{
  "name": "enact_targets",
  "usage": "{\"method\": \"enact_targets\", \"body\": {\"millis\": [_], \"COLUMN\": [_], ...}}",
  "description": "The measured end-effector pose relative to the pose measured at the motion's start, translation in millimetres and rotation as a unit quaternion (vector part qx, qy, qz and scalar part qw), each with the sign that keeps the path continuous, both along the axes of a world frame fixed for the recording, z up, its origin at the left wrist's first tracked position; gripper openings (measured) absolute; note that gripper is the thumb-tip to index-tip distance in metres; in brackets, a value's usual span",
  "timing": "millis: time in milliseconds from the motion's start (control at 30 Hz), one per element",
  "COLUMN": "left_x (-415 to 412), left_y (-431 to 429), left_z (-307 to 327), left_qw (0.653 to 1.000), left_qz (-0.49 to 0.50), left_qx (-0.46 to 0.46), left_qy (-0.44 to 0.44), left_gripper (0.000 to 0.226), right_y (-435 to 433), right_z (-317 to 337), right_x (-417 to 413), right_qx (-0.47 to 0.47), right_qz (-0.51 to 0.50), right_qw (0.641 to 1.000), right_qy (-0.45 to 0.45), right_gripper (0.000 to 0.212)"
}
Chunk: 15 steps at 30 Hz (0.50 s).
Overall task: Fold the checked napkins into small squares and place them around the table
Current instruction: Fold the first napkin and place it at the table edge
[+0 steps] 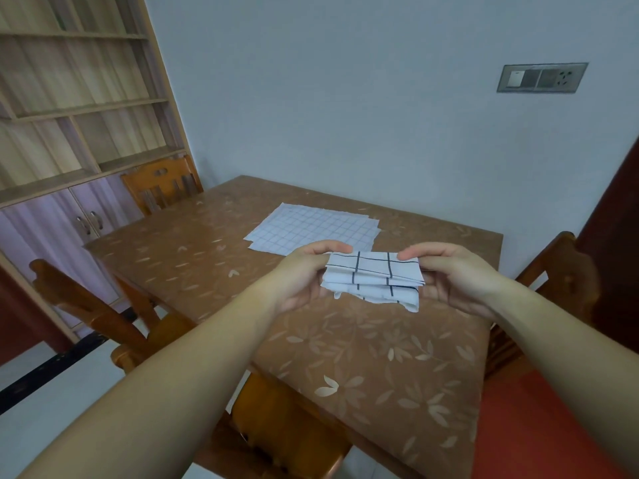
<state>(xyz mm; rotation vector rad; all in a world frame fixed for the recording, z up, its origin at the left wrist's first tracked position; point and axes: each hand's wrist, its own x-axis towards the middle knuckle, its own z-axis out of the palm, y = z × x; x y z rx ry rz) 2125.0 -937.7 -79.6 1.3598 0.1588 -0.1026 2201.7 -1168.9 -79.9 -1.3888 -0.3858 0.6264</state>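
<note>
While one folded checked napkin (373, 280) is held just above the table (345, 361), the left hand (304, 271) pinches its nine o'clock end and the right hand (453, 274) its three o'clock end, thumbs on top, fingers curled beneath. One pile of unfolded napkins (311, 228) lies flat on the table at eleven o'clock from the held one, at least three staggered edges showing, the full count unclear. Three chairs stand round the table: the far chair (162, 183) at ten o'clock, the left chair (86, 305) at eight, the right chair (560, 271) at three.
</note>
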Motion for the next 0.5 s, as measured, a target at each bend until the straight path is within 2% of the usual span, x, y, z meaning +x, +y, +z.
{"method": "enact_targets", "body": {"millis": [133, 300, 367, 500], "left_x": [0.5, 0.5, 1.1, 4.2], "left_y": [3.1, 4.9, 5.3, 5.1], "left_z": [-0.1, 0.9, 1.5, -0.1], "left_qw": [1.0, 1.0, 0.999, 0.989], "left_qz": [-0.018, -0.011, -0.008, -0.009], "left_qx": [0.016, 0.02, 0.048, 0.147], "left_qy": [0.008, 0.011, 0.012, -0.006], "left_gripper": [0.029, 0.035, 0.038, 0.015], "right_y": [1.8, 3.6, 2.8, 3.0], "right_z": [1.8, 4.2, 1.5, -2.6], "right_x": [0.7, -1.3, 0.3, 2.1], "right_qx": [-0.015, -0.069, -0.094, -0.124], "right_qz": [-0.005, -0.035, -0.039, -0.04], "right_qw": [1.0, 0.995, 0.991, 0.984], "right_qy": [-0.014, -0.065, -0.088, -0.124], "right_gripper": [0.048, 0.023, 0.019, 0.019]}}
